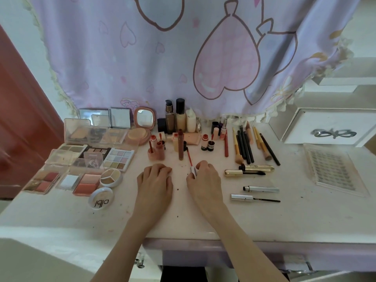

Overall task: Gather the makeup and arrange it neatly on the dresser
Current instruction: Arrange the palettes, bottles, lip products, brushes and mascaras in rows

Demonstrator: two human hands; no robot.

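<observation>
My right hand (204,180) pinches the silver cap of a lip gloss wand (190,160), whose red applicator points up and away over the dresser top (203,216). Just behind it stands the wand's open dark red tube (180,146). My left hand (155,180) rests on the dresser with curled fingers, and what is under them is hidden. Open eyeshadow and blush palettes (120,156) lie in rows at the left. Foundation bottles (176,117) stand at the back. Brushes and pencils (247,146) lie side by side to the right.
A gold mascara (258,168) and a silver mascara tube (261,189) with its separate wand (254,198) lie right of my right hand. A clear lash tray (335,169) and a white drawer box (325,127) sit far right. A lilac cloth (183,58) hangs behind.
</observation>
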